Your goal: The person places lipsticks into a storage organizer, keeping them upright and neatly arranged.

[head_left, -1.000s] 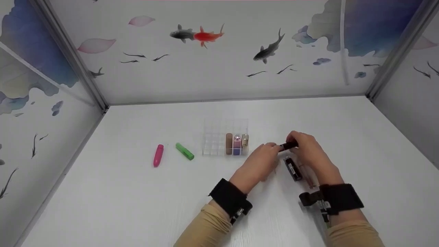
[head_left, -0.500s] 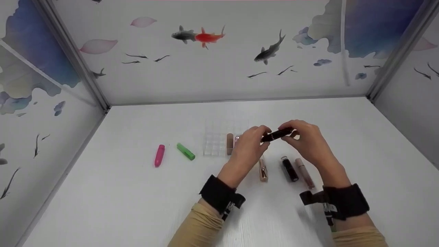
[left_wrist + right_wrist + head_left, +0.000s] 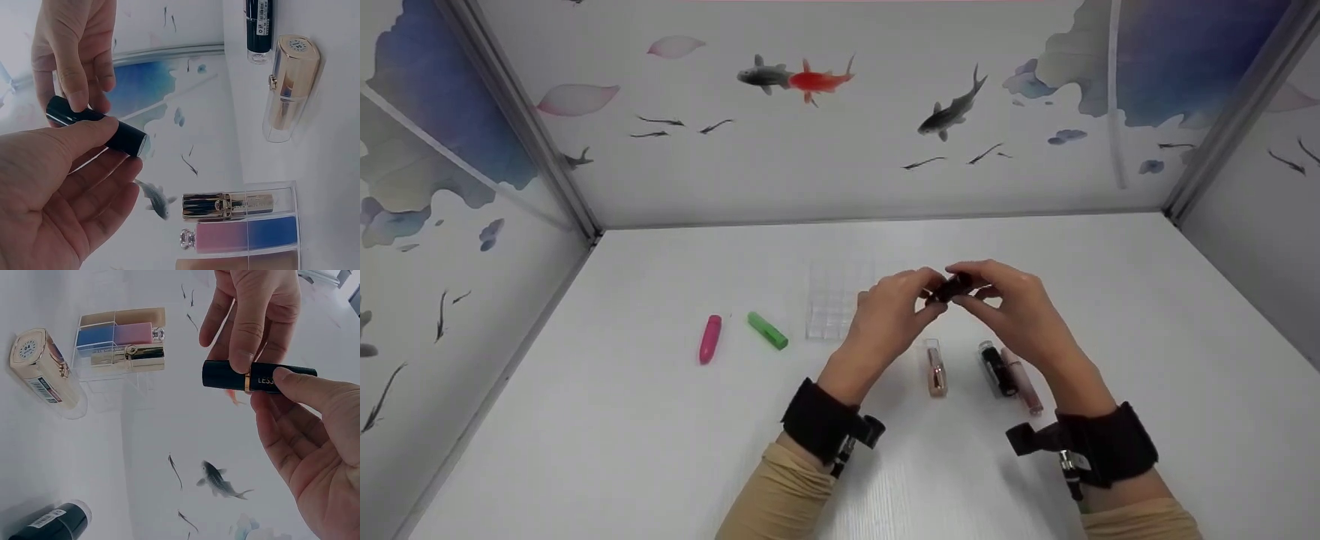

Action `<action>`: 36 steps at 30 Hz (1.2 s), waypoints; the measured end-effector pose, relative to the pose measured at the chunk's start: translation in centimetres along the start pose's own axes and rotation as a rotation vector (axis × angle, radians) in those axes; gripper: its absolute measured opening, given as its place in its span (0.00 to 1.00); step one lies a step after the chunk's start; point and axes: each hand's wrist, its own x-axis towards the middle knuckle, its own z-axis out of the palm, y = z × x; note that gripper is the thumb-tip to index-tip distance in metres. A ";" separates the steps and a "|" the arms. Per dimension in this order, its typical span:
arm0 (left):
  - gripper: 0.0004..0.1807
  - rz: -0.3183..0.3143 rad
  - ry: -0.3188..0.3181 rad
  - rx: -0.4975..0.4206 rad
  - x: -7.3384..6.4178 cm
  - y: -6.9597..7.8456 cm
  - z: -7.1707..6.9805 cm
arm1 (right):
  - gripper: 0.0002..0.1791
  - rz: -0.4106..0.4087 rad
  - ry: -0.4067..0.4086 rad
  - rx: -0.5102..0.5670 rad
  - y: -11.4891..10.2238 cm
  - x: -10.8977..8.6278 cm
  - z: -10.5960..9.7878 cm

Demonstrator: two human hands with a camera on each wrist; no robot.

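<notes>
A black lipstick tube point(image 3: 225, 375) with a gold band and pale lettering is held level above the table between both hands. My left hand point(image 3: 885, 311) pinches one end between thumb and fingers. At the other end, my right hand point(image 3: 1012, 307) grips with thumb and fingertips. The clear divided organizer point(image 3: 825, 300) stands behind the left hand, which hides its right part in the head view. Both wrist views show a brown tube point(image 3: 135, 316), a pink-and-blue tube point(image 3: 222, 236) and a gold lipstick point(image 3: 202, 207) in it.
On the table before the hands lies a clear-capped gold lipstick point(image 3: 936, 367). A black tube point(image 3: 997, 369) and a pinkish lip gloss tube point(image 3: 1025, 386) lie side by side near the right wrist. Farther left are a green tube point(image 3: 767, 330) and a bright pink tube point(image 3: 709, 340).
Both hands have lifted the black lipstick tube and carried it left, closer to the organizer. The clear-capped gold lipstick, hidden by the left hand before, is now in sight.
</notes>
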 end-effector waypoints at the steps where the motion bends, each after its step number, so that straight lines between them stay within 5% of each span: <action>1: 0.13 0.008 0.001 -0.019 0.0 0.0 -0.1 | 0.22 0.000 0.005 0.002 -0.1 0.0 0.0; 13: 0.18 0.125 0.135 -0.271 0.4 -0.4 -0.8 | 0.23 0.061 0.128 0.045 -1.2 0.3 0.9; 21: 0.20 0.146 0.144 -0.246 0.2 -0.9 -1.3 | 0.20 0.032 0.134 0.133 -1.3 0.3 1.5; 36: 0.16 0.073 0.082 -0.234 -0.5 -1.9 -3.0 | 0.23 -0.038 0.095 0.147 -2.2 0.4 3.7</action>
